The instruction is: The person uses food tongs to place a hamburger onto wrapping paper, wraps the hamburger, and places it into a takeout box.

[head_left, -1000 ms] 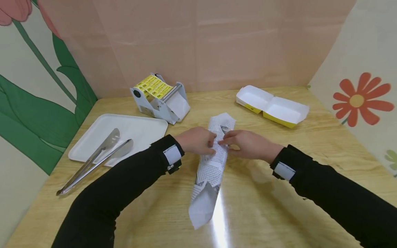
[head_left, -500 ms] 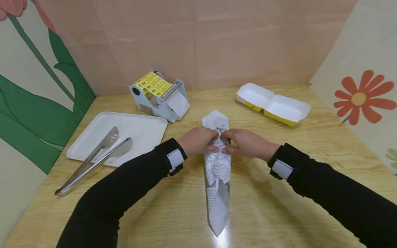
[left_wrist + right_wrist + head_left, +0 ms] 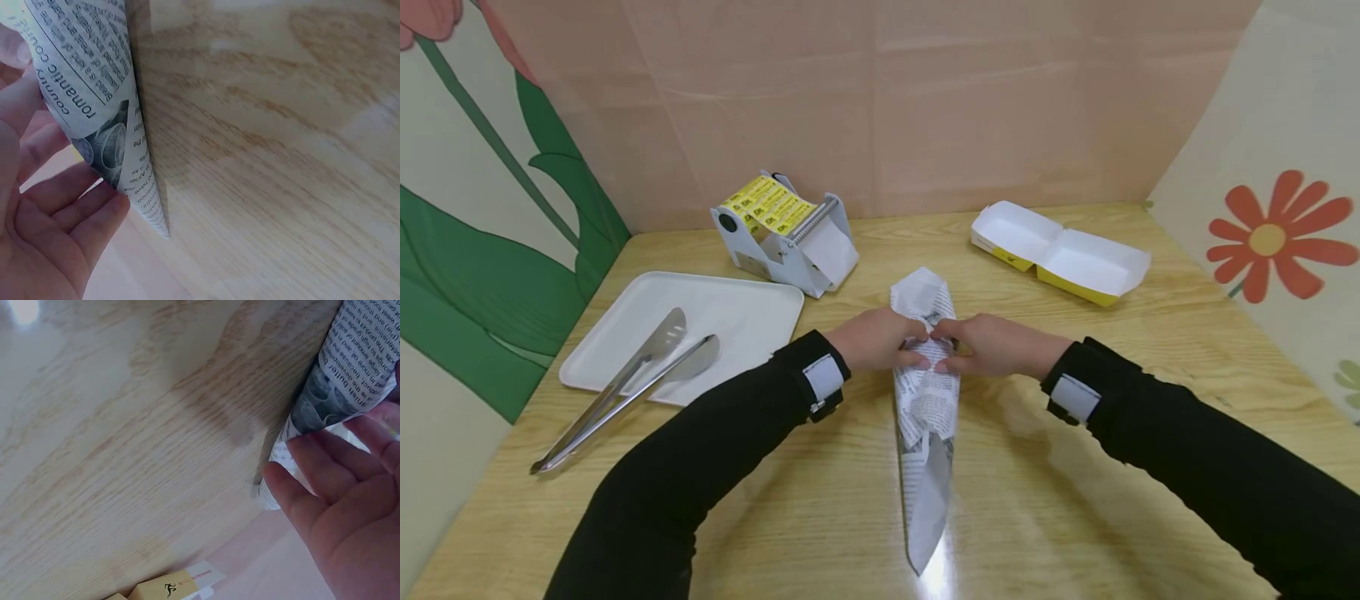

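A long, narrow roll of newsprint-patterned wrapping paper [image 3: 925, 408] lies lengthwise on the table, its near end folded to a point and its far end flattened. What it wraps, if anything, is hidden. My left hand [image 3: 871, 339] pinches the paper from the left side of its upper half. Opposite it, my right hand [image 3: 996, 343] pinches the right side, and the fingertips of both hands nearly meet on top. The left wrist view shows the printed paper [image 3: 94, 69] beside the left hand's fingers [image 3: 97, 225]. In the right wrist view, fingers [image 3: 331, 469] touch the paper's edge [image 3: 362, 350].
A white tray [image 3: 745, 312] stands at the left, with metal tongs [image 3: 617, 392] resting across its rim. Behind it is a label dispenser [image 3: 790, 237] with a roll of yellow labels. An open white and yellow carton [image 3: 1060, 250] sits at the back right.
The paper roll has turned from slanting to nearly straight, its near end swinging right. Both hands have shifted slightly and now hold opposite sides of it. The last half second shows little movement.
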Demonstrator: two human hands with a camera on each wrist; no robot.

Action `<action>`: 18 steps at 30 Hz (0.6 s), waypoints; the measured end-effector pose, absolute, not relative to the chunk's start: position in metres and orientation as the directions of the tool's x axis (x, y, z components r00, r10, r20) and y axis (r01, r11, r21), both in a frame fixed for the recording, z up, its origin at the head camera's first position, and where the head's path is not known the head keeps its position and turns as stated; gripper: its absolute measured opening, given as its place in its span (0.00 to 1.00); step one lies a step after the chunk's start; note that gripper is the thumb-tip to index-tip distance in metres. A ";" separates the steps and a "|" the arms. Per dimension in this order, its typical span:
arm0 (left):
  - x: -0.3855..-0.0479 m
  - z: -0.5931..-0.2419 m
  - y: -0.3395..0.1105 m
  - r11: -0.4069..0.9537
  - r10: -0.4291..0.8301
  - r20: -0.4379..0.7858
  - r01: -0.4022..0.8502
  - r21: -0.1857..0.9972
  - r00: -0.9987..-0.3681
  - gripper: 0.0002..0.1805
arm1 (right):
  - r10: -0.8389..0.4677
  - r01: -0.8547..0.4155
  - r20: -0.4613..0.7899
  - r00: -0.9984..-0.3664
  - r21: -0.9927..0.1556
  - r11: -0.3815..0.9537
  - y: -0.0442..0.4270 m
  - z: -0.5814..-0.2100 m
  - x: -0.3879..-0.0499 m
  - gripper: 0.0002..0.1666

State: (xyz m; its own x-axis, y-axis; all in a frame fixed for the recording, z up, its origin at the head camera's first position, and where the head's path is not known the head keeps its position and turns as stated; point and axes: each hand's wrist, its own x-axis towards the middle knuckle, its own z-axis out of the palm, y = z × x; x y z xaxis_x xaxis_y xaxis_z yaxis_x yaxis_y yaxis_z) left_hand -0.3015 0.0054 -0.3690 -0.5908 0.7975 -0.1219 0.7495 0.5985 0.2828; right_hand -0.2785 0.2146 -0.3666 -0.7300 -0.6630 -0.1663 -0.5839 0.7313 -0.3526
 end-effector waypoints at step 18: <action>-0.310 -0.376 0.009 0.608 0.793 -0.195 0.765 0.213 -0.577 0.22 | -0.693 -0.564 -0.268 -0.669 -0.423 0.709 0.212 -0.362 -0.288 0.28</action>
